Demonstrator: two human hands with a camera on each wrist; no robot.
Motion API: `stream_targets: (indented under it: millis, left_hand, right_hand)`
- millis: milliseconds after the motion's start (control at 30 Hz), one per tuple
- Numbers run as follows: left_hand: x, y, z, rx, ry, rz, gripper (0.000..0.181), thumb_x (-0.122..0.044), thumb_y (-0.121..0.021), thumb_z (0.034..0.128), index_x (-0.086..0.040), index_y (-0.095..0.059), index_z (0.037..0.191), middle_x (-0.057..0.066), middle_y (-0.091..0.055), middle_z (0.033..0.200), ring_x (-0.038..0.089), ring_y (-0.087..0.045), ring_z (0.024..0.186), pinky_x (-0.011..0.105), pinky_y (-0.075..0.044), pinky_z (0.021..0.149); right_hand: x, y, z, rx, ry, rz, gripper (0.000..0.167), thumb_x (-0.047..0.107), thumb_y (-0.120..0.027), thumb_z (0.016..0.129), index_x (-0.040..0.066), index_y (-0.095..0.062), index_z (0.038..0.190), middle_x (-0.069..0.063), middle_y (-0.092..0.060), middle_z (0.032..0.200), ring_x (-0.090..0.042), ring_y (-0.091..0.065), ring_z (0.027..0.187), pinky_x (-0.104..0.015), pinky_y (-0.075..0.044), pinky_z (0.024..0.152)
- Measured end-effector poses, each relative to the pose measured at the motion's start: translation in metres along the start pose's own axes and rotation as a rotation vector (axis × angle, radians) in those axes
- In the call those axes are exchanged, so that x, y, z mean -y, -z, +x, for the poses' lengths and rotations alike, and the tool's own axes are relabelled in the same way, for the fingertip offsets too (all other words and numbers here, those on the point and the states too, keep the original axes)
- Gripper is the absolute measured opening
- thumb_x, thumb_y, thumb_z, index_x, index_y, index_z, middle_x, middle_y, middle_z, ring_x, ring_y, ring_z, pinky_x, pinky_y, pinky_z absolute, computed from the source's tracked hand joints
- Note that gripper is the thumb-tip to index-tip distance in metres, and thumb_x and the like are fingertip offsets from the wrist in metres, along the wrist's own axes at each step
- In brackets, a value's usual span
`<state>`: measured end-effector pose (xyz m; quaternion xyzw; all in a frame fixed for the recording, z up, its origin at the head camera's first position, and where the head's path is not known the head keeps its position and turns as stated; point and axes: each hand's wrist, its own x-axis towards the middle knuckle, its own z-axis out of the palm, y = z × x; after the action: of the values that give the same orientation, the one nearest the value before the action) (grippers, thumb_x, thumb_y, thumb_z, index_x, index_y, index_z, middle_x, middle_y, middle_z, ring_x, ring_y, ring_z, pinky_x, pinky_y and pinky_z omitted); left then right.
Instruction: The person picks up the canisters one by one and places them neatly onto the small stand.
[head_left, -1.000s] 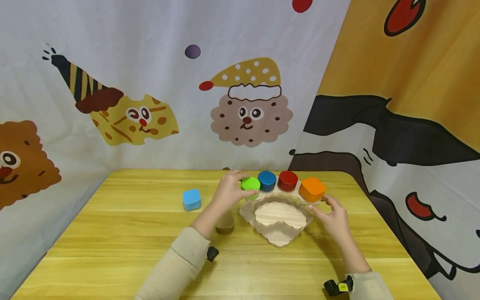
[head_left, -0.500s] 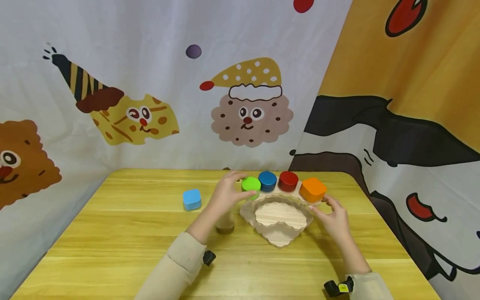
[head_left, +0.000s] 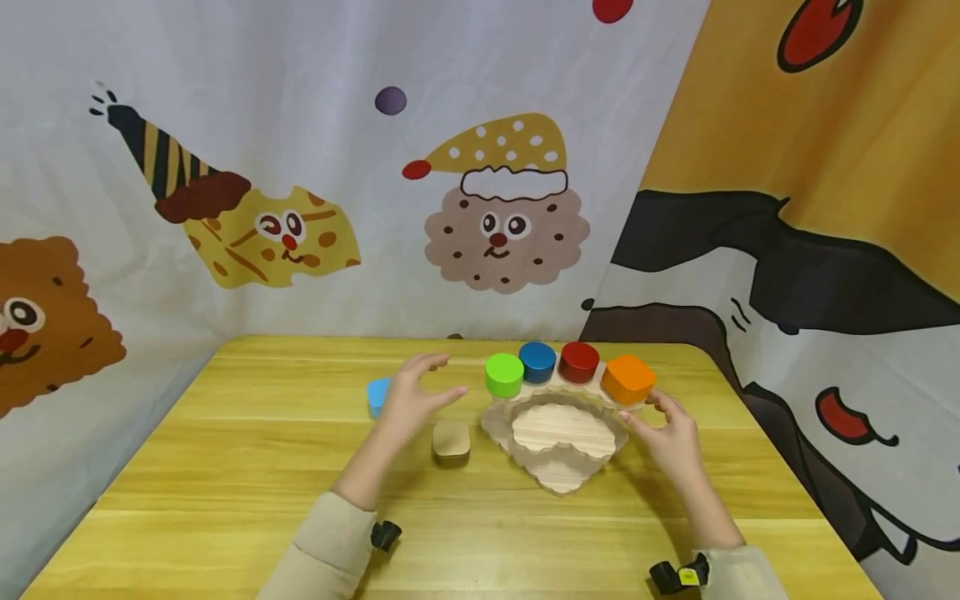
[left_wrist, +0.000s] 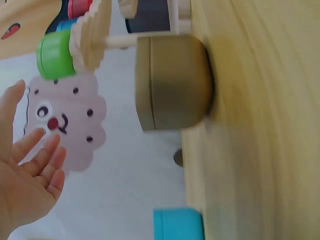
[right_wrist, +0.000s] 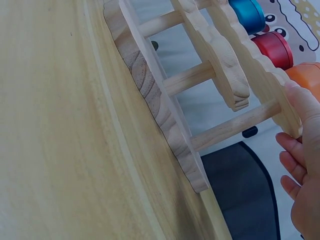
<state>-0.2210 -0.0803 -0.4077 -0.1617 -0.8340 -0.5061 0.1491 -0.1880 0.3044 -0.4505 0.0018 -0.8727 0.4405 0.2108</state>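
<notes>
A tiered wooden stand [head_left: 562, 429] stands on the table, its shelves joined by dowels in the right wrist view. Along its top shelf sit a round green tin-like box [head_left: 504, 377], a round blue one [head_left: 537, 362], a round red one [head_left: 579, 363] and a squarish orange one [head_left: 628, 379]. My left hand [head_left: 408, 402] is held in the air left of the green box, fingers and thumb spread, touching nothing. With thumb and fingers, my right hand [right_wrist: 307, 150] pinches the right end of the top shelf, just beside the orange box.
A squarish gold box [head_left: 451, 444] stands on the table left of the stand. Farther left and back is a light blue box [head_left: 377, 397], partly hidden by my left hand. A printed curtain [head_left: 337, 308] hangs behind the table [head_left: 225, 500].
My left hand has let go of the green box and moved left, away from it. The green box stays on the shelf. My right hand keeps its hold.
</notes>
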Motion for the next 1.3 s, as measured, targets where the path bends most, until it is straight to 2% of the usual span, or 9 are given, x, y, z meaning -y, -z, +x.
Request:
stream_targets:
  millis: [200,400,567,833,1300]
  left_hand:
    - [0.02,0.019,-0.008,-0.018,0.069,0.028,0.058,-0.03,-0.081,0.078,-0.006,-0.061,0.127,0.011,-0.058,0.124,0.03,-0.05,0.116,0.05,-0.042,0.096]
    - [0.039,0.038,-0.013,-0.014,0.15,0.031,0.066,-0.037,-0.079,0.0789,-0.006,-0.056,0.133,0.013,-0.053,0.132,0.032,-0.047,0.122,0.05,-0.041,0.097]
    - [0.058,0.048,-0.014,-0.005,0.184,0.047,0.068,-0.033,-0.078,0.0805,-0.005,-0.052,0.136,0.016,-0.049,0.136,0.036,-0.043,0.126,0.053,-0.038,0.099]
    - [0.083,0.059,-0.02,0.022,0.262,0.046,0.072,-0.031,-0.077,0.0819,-0.005,-0.046,0.141,0.02,-0.042,0.142,0.039,-0.036,0.131,0.057,-0.034,0.101]
    - [0.105,0.062,-0.025,0.053,0.314,0.04,0.076,-0.025,-0.079,0.0813,0.0,-0.042,0.142,0.022,-0.039,0.144,0.04,-0.033,0.132,0.058,-0.031,0.103]
  right_hand:
    - [0.0,-0.001,0.0,0.005,-0.003,0.003,0.053,0.02,-0.078,0.082,-0.008,-0.057,0.121,-0.027,-0.055,0.12,-0.044,-0.045,0.112,-0.059,-0.036,0.094]
    - [0.0,-0.001,0.0,-0.001,0.002,0.001,0.052,0.02,-0.078,0.082,-0.007,-0.057,0.121,-0.026,-0.055,0.119,-0.042,-0.045,0.111,-0.058,-0.037,0.092]
    - [0.0,-0.001,0.0,0.0,0.0,0.011,0.052,0.02,-0.078,0.082,-0.008,-0.057,0.121,-0.026,-0.055,0.118,-0.042,-0.044,0.111,-0.057,-0.037,0.092]
    - [-0.002,-0.002,0.0,0.012,-0.005,0.012,0.051,0.021,-0.077,0.083,-0.007,-0.057,0.121,-0.025,-0.054,0.118,-0.043,-0.044,0.112,-0.058,-0.037,0.093]
    - [0.0,0.0,0.0,0.007,-0.003,0.015,0.052,0.019,-0.077,0.083,-0.007,-0.057,0.122,-0.025,-0.055,0.118,-0.042,-0.044,0.111,-0.057,-0.037,0.092]
